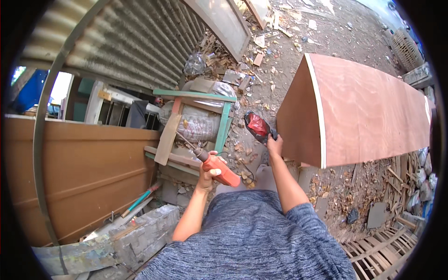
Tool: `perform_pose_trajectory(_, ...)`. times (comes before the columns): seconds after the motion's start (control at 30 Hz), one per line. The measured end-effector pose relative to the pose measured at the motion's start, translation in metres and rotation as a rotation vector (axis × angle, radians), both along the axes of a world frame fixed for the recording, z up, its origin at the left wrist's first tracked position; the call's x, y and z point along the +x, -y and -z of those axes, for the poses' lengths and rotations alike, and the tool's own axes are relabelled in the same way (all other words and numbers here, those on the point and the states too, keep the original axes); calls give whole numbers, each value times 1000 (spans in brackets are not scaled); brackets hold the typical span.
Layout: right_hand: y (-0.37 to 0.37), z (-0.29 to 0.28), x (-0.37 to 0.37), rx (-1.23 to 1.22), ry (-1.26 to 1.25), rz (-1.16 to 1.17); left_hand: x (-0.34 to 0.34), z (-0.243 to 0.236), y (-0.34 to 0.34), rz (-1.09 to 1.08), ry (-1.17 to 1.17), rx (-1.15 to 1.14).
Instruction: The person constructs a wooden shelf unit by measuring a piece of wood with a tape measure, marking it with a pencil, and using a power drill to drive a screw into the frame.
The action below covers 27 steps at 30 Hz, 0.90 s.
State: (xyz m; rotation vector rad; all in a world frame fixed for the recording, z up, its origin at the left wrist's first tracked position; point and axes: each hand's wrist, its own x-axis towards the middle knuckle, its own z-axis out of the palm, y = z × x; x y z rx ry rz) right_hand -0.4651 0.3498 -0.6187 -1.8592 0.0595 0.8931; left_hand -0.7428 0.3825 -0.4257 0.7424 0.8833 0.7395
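Note:
My left hand (206,179) is wrapped round an orange power drill (222,171), whose dark chuck and long thin bit point up and to the left. A dark cord hangs near the drill's lower end. In my right hand (274,145) I grip the edge of a black bag (251,131), with red plastic (258,124) showing inside it. Right beside that hand stands a large reddish plywood box (368,109) with pale edge strips. Ahead of the drill is a worn wooden frame (223,123) with green-painted bars, close to the bit's tip.
On the left, a brown panel (88,163) stands below corrugated sheeting (130,44). Grey blocks (147,228) lie at the lower left, near a turquoise-handled tool (135,204). Leaves and scraps cover the ground (289,70). A slatted wooden piece (380,254) is at the lower right.

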Motion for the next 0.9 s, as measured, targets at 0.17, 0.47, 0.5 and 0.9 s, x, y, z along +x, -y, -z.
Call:
perform_pose_trajectory(0.17, -109, 74, 33, -360, -9, 187, 72, -3, -39, 8, -15, 60)
perform_pose_trajectory(0.47, -216, 49, 129, -258, 189, -288, 114, 26, -97, 162, 9, -36)
perform_pose_trajectory(0.5, -217, 39, 131, -283, 246, -324, 118, 38, -111, 205, -4, -61)
perform_pose_trajectory(0.9, -213, -134, 44, 51, 328, -769, 221, 129, -298, 318, -42, -56)
